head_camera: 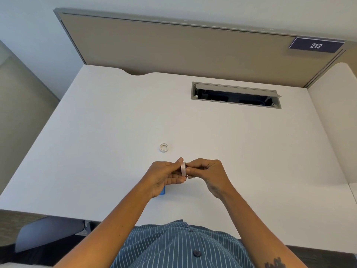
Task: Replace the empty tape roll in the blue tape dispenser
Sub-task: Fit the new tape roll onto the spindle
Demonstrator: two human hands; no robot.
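A pale tape roll (183, 168) is held on edge above the white desk (96, 142), pinched between both hands. My left hand (164, 176) grips it from the left with thumb and fingers. My right hand (207, 172) holds its right side, fingertips at the roll's rim. Only a small corner of the blue tape dispenser (163, 191) shows on the desk; my left hand hides the rest. A small empty white core ring (163, 147) lies flat on the desk just beyond my hands.
An open cable hatch (235, 94) is sunk into the desk at the back right. A beige partition panel (183, 49) with a "212" sign (315, 45) stands behind. A chair (48, 231) sits at the lower left, below the desk edge.
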